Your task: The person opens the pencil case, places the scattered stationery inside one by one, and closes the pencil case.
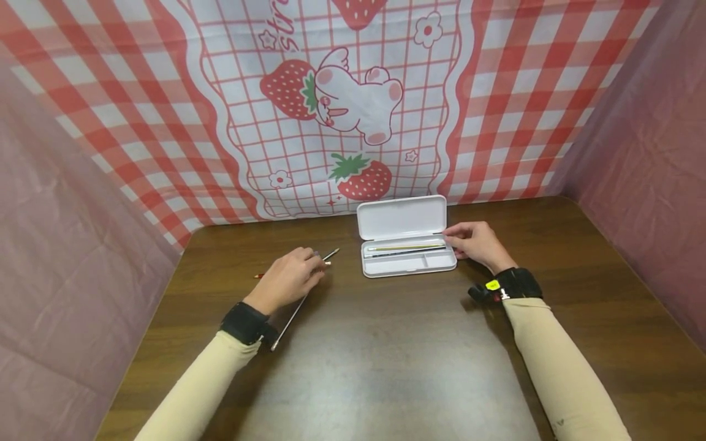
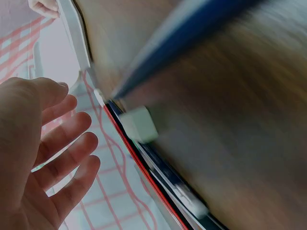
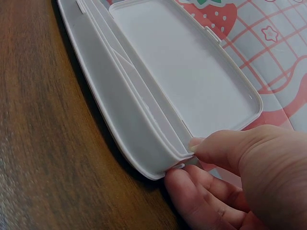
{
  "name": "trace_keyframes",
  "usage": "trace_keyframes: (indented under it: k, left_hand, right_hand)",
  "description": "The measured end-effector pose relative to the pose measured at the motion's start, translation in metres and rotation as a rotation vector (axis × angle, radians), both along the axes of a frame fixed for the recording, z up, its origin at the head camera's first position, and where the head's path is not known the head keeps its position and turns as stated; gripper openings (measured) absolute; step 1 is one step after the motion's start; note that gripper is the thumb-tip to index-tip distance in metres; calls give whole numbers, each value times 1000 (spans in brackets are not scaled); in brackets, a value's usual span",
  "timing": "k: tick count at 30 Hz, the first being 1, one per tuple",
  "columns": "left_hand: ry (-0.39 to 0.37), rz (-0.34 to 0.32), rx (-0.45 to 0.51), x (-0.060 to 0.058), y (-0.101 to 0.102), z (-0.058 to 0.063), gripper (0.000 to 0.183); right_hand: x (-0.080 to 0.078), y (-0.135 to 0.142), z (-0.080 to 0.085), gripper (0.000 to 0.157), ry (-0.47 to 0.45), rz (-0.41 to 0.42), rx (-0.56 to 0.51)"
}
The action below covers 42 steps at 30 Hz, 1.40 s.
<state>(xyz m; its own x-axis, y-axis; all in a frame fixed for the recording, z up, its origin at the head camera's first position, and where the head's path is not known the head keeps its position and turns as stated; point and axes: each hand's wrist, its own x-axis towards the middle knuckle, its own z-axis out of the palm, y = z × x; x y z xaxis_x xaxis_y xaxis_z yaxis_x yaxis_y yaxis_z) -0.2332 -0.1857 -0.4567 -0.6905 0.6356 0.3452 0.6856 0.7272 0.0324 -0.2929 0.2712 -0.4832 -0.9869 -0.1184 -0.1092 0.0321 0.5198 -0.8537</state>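
The right hand [image 1: 473, 244] pinches the right end of a white pencil case [image 1: 380, 270], thumb on the rim and fingers under it in the right wrist view. The case lies with its lid raised. Inside it in the head view are a yellow pencil [image 1: 405, 247] and a dark pencil [image 1: 386, 253]. The left hand [image 1: 291, 275] hovers over several pencils on the table, partly hiding them. In the left wrist view its fingers are spread and relaxed, beside a red pencil [image 2: 125, 138], dark pencils and a pale block-shaped eraser [image 2: 139, 124]. A blurred blue stick [image 2: 177, 43] crosses near that camera.
A brown wooden table [image 1: 386, 355] carries everything. Behind the case hangs a red-and-white checked cloth [image 1: 513, 122] with strawberry prints. Pink cloth walls [image 1: 49, 275] stand at both sides. Black camera straps [image 1: 242, 323] circle the wrists.
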Motion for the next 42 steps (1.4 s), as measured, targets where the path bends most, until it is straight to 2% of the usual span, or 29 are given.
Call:
trace_keyframes:
  k: [4, 12, 25, 34, 42]
  left_hand:
    - [10, 10, 2, 3, -15, -2, 15]
    - [-23, 56, 2, 8, -42, -3, 15]
    - [-48, 124, 33, 9, -68, 9, 15]
    - [-158, 234, 64, -5, -88, 13, 22]
    - [-297, 279, 37, -5, -94, 10, 32]
  right_hand:
    - [0, 2, -1, 41, -3, -9, 1]
    - [0, 2, -1, 39, 0, -8, 3]
    - [1, 1, 1, 43, 7, 0, 21]
    - [2, 0, 0, 42, 4, -4, 12]
    - [2, -1, 0, 40, 0, -17, 13]
